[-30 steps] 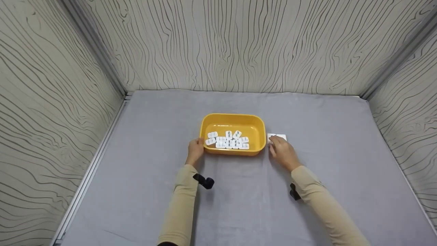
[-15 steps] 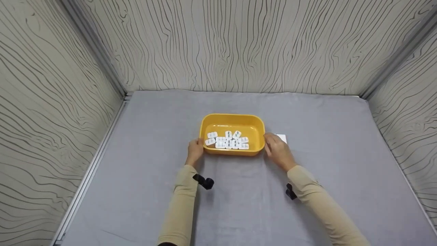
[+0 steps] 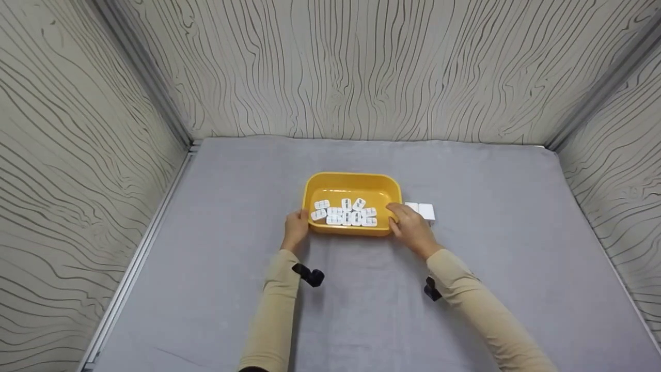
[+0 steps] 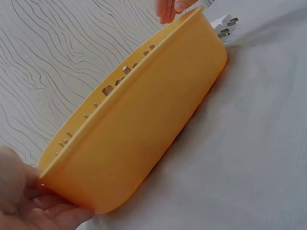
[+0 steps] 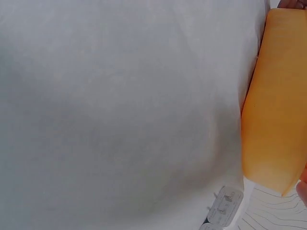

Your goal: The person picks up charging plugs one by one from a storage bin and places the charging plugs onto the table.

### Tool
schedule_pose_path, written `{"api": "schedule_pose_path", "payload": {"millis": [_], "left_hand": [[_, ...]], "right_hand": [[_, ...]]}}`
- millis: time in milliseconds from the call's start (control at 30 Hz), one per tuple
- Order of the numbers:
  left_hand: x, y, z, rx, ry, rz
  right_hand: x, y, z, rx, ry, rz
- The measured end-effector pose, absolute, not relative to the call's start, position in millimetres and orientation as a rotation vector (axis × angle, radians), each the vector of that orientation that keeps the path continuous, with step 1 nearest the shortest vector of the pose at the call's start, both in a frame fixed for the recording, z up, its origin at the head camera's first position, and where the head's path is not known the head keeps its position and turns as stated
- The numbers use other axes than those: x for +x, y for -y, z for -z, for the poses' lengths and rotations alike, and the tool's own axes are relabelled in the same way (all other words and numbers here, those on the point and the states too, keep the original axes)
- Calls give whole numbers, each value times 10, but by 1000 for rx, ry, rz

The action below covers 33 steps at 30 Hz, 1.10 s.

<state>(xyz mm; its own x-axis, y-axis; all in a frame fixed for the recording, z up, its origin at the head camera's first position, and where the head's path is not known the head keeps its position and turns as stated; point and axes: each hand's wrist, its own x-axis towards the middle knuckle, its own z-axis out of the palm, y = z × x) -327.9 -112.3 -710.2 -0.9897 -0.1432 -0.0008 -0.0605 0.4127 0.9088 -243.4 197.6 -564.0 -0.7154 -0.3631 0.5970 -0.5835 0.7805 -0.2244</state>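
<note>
My left hand (image 3: 296,227) grips the left end of a yellow tub (image 3: 351,232); in the left wrist view its fingers lie against the outer wall. Several white plug adapters (image 3: 347,219) lie in the tub, bunched toward its near side, their metal prongs (image 4: 126,70) pointing up. My right hand (image 3: 413,227) reaches over the tub's right rim, fingertips just inside, with nothing visible between them. Only its fingers (image 4: 167,10) show above the far rim in the left wrist view. Beside the tub's right end, two white adapters (image 3: 426,211) sit side by side, partly behind my right hand.
A grey cloth (image 3: 232,206) covers the table. Patterned panels (image 3: 335,67) rise at the back and both sides, with metal rails (image 3: 144,77) at the corners. In the right wrist view, one adapter (image 5: 225,206) outside the tub shows a printed label.
My right hand has moved left, from the white adapters beside the tub to over its right rim, uncovering those adapters. The left hand and the tub have stayed nearly still.
</note>
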Motion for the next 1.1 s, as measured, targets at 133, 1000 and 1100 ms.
{"api": "schedule_pose_path", "payload": {"millis": [133,1000,1100], "left_hand": [[-3397,1132,7304,239,2598,1621],[-3318,1129,7186,275,2623,1598],[-3338,1119,7213,294,2603,1573]], "right_hand": [[-2435,-1942,5617,691,2501,-596],[-2613,-1708,5571,570,2818,-946],[-2653,-1698,5577,585,2826,-949]]}}
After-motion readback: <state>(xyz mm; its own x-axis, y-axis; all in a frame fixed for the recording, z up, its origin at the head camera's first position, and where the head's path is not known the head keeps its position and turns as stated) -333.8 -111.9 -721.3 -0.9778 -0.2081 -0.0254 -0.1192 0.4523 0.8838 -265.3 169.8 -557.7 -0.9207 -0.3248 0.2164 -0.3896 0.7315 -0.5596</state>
